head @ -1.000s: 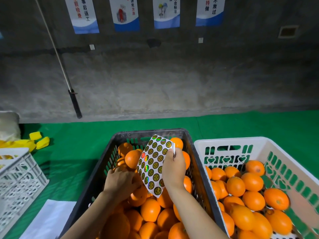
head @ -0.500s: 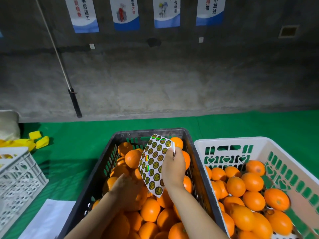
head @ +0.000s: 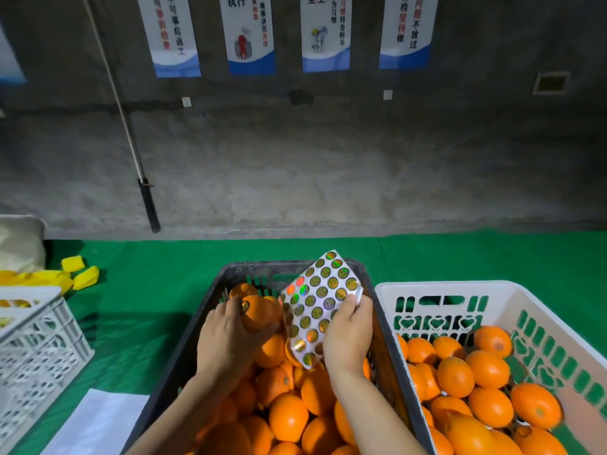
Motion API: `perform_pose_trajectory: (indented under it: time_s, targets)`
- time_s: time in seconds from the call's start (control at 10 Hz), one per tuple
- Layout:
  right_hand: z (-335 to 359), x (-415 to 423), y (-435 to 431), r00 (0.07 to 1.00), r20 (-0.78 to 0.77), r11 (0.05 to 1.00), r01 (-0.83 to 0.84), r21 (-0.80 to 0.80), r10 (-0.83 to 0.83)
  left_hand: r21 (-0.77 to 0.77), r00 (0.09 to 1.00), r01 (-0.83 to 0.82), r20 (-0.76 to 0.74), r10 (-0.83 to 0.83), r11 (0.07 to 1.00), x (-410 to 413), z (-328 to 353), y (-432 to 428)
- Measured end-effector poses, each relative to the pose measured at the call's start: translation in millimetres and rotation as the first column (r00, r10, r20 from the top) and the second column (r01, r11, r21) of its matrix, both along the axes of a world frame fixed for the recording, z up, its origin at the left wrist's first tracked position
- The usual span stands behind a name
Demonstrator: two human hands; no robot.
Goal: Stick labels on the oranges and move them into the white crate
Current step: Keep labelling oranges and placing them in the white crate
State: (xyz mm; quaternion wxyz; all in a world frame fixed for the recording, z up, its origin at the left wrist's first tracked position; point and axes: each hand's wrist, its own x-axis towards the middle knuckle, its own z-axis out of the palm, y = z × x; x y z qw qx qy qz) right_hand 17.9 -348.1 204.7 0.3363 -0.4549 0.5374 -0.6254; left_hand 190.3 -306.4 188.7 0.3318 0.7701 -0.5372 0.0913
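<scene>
A black crate (head: pixel 384 343) in front of me is full of oranges. My left hand (head: pixel 226 336) grips one orange (head: pixel 258 315) above the pile; a shiny round label shows on its left side. My right hand (head: pixel 346 336) pinches a white sheet of holographic round labels (head: pixel 320 303), held upright beside that orange. The white crate (head: pixel 443 289) stands to the right of the black one and holds several oranges (head: pixel 486 369).
Green matting (head: pixel 147 290) covers the surface. Another white crate (head: pixel 36 343) stands at the left edge, with yellow pieces (head: pixel 78 274) behind it. A white paper (head: pixel 98 421) lies at lower left. A grey wall with posters and a leaning rod (head: pixel 147 201) rises behind.
My left hand has taken an orange out of the pile and raised it next to the label sheet. My right hand keeps the sheet, now tilted further right.
</scene>
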Motion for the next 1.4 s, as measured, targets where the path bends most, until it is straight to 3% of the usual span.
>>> perform_pose_trajectory:
  time_s: [0.1,0.2,0.3,0.4,0.5,0.6,0.7,0.8,0.9,1.0,1.1,1.2,1.3,1.4]
  targets:
    - [-1,-3,-4,0.999,-0.009,0.999,0.049,0.018,-0.049,-0.145,0.985,-0.025,-0.175,-0.001,0.989,1,6,1]
    - [-5,-5,-9,0.997,0.010,0.986,-0.072,0.149,0.071,-0.241,0.956,0.069,-0.261,-0.133,0.968,1,12,4]
    - [-6,8,-1,0.876,-0.133,0.848,-0.394,0.355,0.463,-0.237,0.951,0.180,-0.207,-0.231,0.955,-6,11,9]
    - [-6,19,9,0.610,-0.372,0.705,-0.503,0.500,0.699,-0.212,0.911,0.293,-0.235,-0.339,0.932,-12,9,11]
    - [-2,11,12,0.718,-0.102,0.673,-0.580,0.460,0.688,-0.202,0.833,0.386,-0.342,-0.434,0.900,-13,9,13]
    - [3,8,10,0.753,0.142,0.667,-0.640,0.380,0.642,-0.208,0.867,0.373,-0.268,-0.419,0.904,-12,8,14]
    - [11,12,18,0.746,0.158,0.674,-0.656,0.340,0.646,-0.189,0.917,0.319,-0.185,-0.353,0.929,-14,9,15]
    - [5,12,20,0.797,-0.131,0.791,-0.536,0.295,0.589,-0.143,0.956,0.260,-0.098,-0.275,0.955,-15,13,17]
    - [6,11,23,0.894,-0.274,0.930,-0.367,0.012,0.356,-0.086,0.977,0.215,0.025,-0.213,0.973,-15,13,17]
    - [11,12,32,0.803,-0.395,0.879,-0.476,0.026,0.446,-0.078,0.962,0.232,0.168,-0.217,0.970,-16,12,16]
    - [9,15,33,0.638,-0.540,0.824,-0.520,0.223,0.549,-0.076,0.930,0.257,0.291,-0.225,0.963,-16,11,15]
    - [11,13,32,0.654,-0.343,0.738,-0.601,0.307,0.675,-0.081,0.913,0.276,0.334,-0.235,0.958,-14,12,15]
    - [11,14,31,0.736,-0.179,0.751,-0.598,0.280,0.653,-0.096,0.916,0.312,0.293,-0.273,0.945,-13,14,16]
    - [12,14,26,0.852,0.118,0.807,-0.521,0.277,0.509,-0.085,0.945,0.275,0.206,-0.253,0.958,-11,18,17]
